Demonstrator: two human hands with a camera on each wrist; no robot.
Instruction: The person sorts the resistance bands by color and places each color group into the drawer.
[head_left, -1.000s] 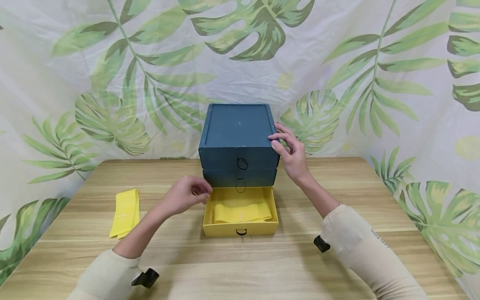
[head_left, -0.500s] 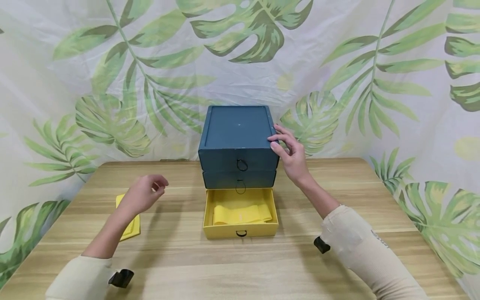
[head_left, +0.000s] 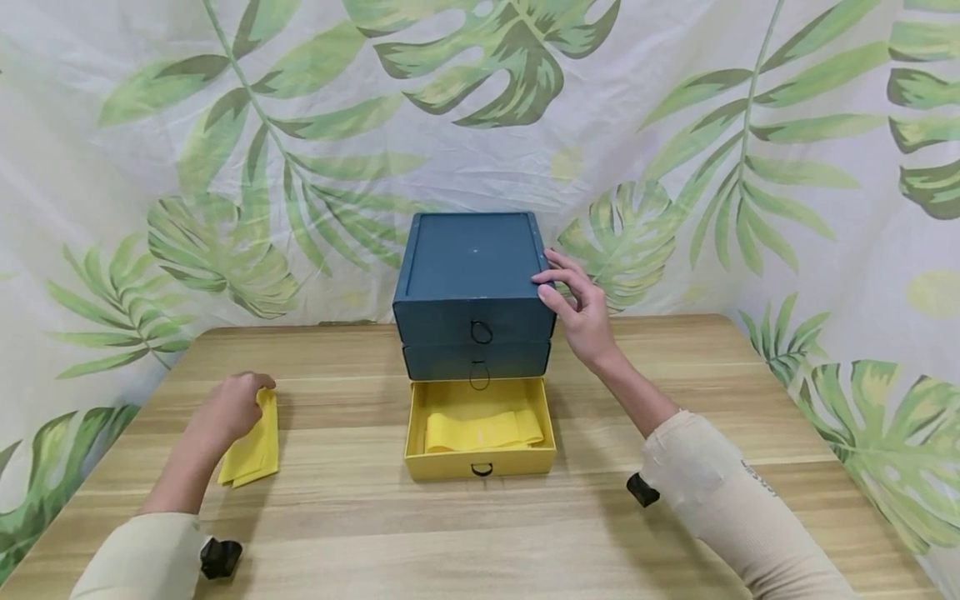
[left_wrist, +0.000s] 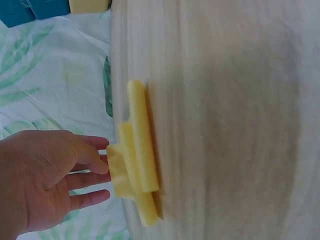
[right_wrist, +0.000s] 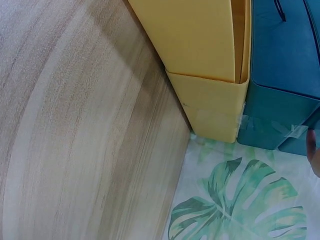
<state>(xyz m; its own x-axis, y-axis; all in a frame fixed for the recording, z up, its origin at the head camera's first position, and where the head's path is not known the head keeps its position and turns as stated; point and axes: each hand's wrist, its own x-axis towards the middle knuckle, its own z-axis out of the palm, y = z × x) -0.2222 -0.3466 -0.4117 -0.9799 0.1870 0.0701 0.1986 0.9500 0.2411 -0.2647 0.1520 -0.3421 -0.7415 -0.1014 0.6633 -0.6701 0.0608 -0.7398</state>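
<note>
My left hand [head_left: 231,408] pinches the far end of a folded yellow resistance band [head_left: 255,454] lying at the left of the table. In the left wrist view, thumb and fingers meet the end of that band [left_wrist: 141,145], whose layers are folded over. My right hand [head_left: 585,312] rests with thumb and fingertips at the right front edge of the top blue drawer box [head_left: 472,258]. Below the blue boxes, a yellow drawer [head_left: 480,465] is pulled out. Inside it lies another yellow resistance band [head_left: 483,429].
A second blue drawer [head_left: 442,361] sits between the top box and the yellow one; both have black loop pulls. The stack stands at the back of the wooden table [head_left: 480,542], before a leaf-print cloth [head_left: 480,167].
The left hand has moved left from beside the yellow drawer to the band on the table and taken hold of its far end. The right hand stays at the blue box.
</note>
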